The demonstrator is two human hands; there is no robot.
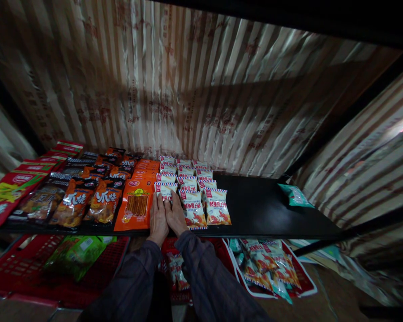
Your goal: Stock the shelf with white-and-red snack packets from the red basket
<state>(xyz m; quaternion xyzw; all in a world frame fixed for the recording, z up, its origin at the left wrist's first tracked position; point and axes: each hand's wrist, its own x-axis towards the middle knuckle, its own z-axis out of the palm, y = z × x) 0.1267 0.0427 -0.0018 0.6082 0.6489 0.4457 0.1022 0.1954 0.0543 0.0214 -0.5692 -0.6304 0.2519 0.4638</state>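
My left hand (159,221) and my right hand (175,216) lie side by side on the front white snack bag (165,188) of the leftmost white row. Their fingers are stretched out flat and point away from me, covering the bag's lower part. Right of my right hand, another white snack bag (193,208) leans against those behind it, and one more white bag (218,208) stands beside that. An orange bag of snack sticks (134,205) lies close to my left hand. All these bags sit in rows on a black shelf (255,205).
Further left are black-and-orange snack bags (102,201) and red bags (16,188). A teal packet (294,196) lies at the shelf's right end. Below stand red baskets, one with a green bag (79,255), another with white bags (268,261). A black post (345,112) rises at right.
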